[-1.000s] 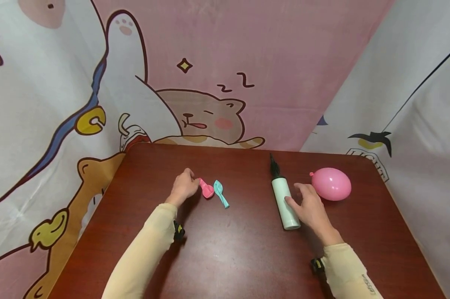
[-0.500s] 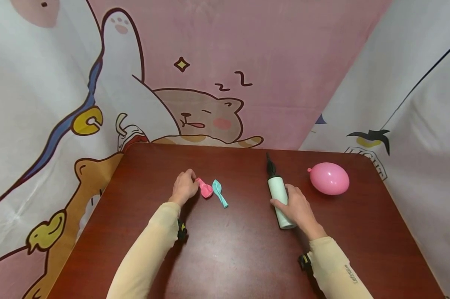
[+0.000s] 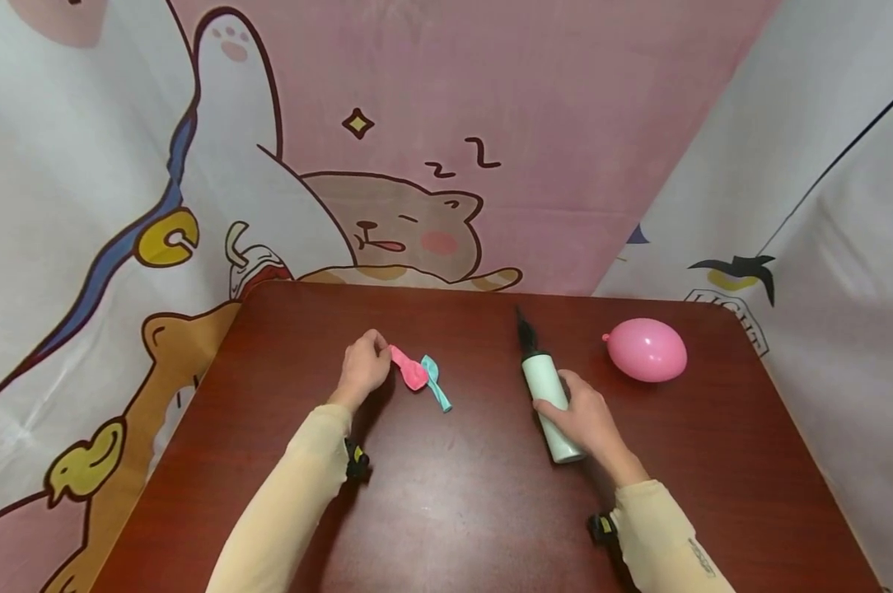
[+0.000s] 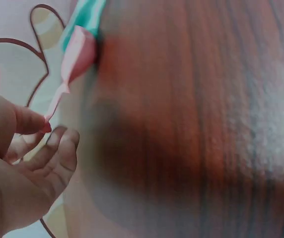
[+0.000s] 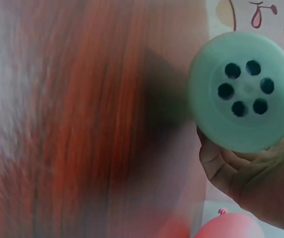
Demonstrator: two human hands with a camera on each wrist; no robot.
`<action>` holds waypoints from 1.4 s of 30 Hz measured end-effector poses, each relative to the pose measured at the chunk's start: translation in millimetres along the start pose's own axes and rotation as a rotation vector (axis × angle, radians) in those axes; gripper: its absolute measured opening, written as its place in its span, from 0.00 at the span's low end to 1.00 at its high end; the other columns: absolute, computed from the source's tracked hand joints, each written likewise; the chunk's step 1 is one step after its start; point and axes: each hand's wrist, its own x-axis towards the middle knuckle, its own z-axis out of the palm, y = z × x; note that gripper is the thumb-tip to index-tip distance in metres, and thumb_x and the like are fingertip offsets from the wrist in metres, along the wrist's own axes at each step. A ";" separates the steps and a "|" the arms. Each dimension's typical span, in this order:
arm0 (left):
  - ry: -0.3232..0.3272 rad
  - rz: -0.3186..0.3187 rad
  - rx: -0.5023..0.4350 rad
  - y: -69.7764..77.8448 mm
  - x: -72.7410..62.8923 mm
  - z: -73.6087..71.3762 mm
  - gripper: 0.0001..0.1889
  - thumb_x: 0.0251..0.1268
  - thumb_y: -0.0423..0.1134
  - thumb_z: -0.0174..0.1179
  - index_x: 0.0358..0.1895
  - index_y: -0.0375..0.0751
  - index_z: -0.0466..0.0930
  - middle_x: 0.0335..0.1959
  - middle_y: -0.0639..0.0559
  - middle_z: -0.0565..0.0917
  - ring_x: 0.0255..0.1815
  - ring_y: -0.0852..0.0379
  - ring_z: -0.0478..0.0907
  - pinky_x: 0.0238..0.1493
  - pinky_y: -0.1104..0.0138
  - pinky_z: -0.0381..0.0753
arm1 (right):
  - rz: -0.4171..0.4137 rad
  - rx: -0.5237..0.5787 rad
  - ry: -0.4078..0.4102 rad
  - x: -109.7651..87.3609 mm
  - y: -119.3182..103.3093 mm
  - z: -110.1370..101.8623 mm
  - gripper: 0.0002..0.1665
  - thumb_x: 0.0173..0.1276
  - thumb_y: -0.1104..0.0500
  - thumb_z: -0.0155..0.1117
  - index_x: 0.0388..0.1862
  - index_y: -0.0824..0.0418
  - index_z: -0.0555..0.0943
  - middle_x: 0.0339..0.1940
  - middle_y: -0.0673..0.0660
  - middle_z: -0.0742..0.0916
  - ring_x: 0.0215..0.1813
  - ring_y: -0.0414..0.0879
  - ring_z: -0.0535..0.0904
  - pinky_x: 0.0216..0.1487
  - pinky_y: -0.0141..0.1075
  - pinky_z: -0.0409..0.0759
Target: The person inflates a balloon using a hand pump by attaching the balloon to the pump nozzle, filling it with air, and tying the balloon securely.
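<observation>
My left hand (image 3: 363, 368) pinches the neck of a limp pink balloon (image 3: 413, 375) between thumb and forefinger. In the left wrist view the rolled lip of that pink balloon (image 4: 78, 55) shows at the fingertips. Its round end overlaps a limp teal balloon (image 3: 437, 387) lying on the table. On the right, my right hand (image 3: 586, 418) grips the barrel of a pale green balloon pump (image 3: 541, 380), whose black nozzle points to the back. The right wrist view looks onto the end of the pump (image 5: 248, 90), ringed with several holes, and the fingers curl beneath it.
An inflated, tied pink balloon (image 3: 647, 351) rests on the table to the right of the pump. The dark brown table (image 3: 446, 511) ends at the back against a printed cartoon cloth (image 3: 565, 148).
My right hand has closed round the pump and shifted it slightly left. The left hand has taken the limp pink balloon by its neck, and its round end now overlaps the teal one.
</observation>
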 end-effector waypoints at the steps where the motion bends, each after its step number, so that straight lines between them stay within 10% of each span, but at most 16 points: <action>1: 0.003 0.007 -0.021 1.2 -1.7 -1.6 0.05 0.73 0.37 0.59 0.44 0.40 0.78 0.34 0.43 0.80 0.32 0.48 0.75 0.33 0.60 0.76 | -0.012 0.014 -0.002 -2.3 -1.9 0.0 0.41 0.69 0.50 0.70 0.72 0.70 0.68 0.60 0.71 0.82 0.51 0.61 0.81 0.53 0.55 0.81; 15: 0.098 0.285 -0.173 27.6 -24.4 -11.5 0.06 0.69 0.31 0.65 0.44 0.38 0.78 0.35 0.46 0.84 0.34 0.51 0.79 0.36 0.62 0.79 | -0.249 0.177 -0.092 -31.9 -32.9 1.8 0.36 0.63 0.57 0.75 0.70 0.58 0.75 0.56 0.60 0.86 0.47 0.50 0.82 0.44 0.43 0.81; 42: 0.128 0.485 -0.090 43.8 -29.4 -9.9 0.10 0.66 0.27 0.64 0.48 0.35 0.78 0.39 0.45 0.83 0.36 0.51 0.82 0.38 0.60 0.83 | -0.409 0.234 -0.186 -39.8 -43.0 3.4 0.36 0.62 0.57 0.77 0.70 0.57 0.77 0.57 0.56 0.86 0.46 0.47 0.83 0.45 0.36 0.81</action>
